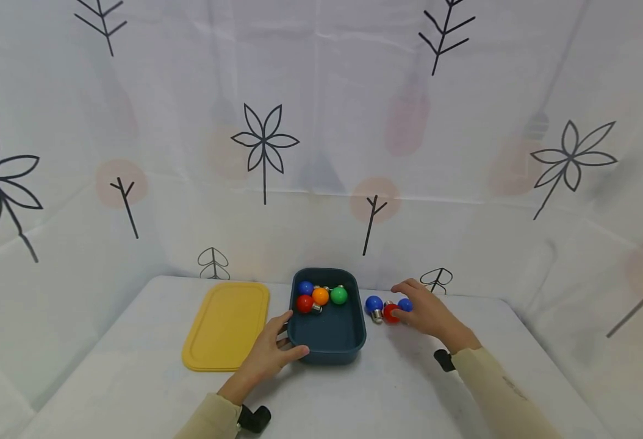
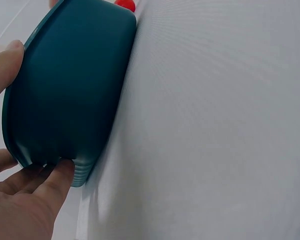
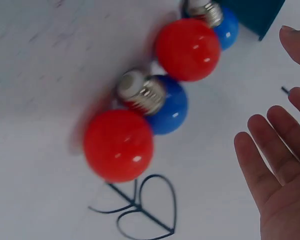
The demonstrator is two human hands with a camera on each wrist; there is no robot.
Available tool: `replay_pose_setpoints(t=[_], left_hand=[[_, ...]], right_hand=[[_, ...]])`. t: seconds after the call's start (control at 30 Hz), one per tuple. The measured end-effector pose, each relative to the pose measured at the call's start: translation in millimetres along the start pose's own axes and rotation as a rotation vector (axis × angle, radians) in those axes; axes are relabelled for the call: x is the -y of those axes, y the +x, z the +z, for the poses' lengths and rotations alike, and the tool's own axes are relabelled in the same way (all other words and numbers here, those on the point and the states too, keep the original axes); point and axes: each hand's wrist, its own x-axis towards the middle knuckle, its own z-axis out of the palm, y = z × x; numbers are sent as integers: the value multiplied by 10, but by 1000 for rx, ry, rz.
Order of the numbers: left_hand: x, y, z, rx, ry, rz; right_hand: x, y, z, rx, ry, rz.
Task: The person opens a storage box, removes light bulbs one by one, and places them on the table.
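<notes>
A dark teal plastic bin (image 1: 327,335) stands mid-table. My left hand (image 1: 269,350) holds its near left corner, thumb by the front rim and fingers along the left side; the left wrist view shows the fingertips at a ribbed part of the bin wall (image 2: 70,85). Inside the bin lie colored light bulbs, among them an orange bulb (image 1: 320,296) and a green bulb (image 1: 338,296). My right hand (image 1: 428,312) hovers with fingers spread over a row of red and blue bulbs. In the right wrist view a red bulb (image 3: 119,145) and a blue bulb (image 3: 170,107) lie apart from the fingers.
A yellow rectangular lid (image 1: 225,326) lies flat left of the bin. A white cloth (image 1: 321,146) with line-drawn plants hangs behind the table's back edge. The bulb row runs along the table to the right of the bin.
</notes>
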Motion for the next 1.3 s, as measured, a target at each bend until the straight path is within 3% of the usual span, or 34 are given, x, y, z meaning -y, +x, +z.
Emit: replay_pose_setpoints(t=[0.47, 0.87, 1.3], left_hand=[[10, 7, -3, -1, 17, 6], [18, 3, -1, -1, 3, 9], [23, 0, -13, -12, 14, 4]], right_hand=[[499, 273, 10, -47, -16, -194], [948, 512, 96, 24, 72, -239], [1217, 730, 312, 109, 110, -284]])
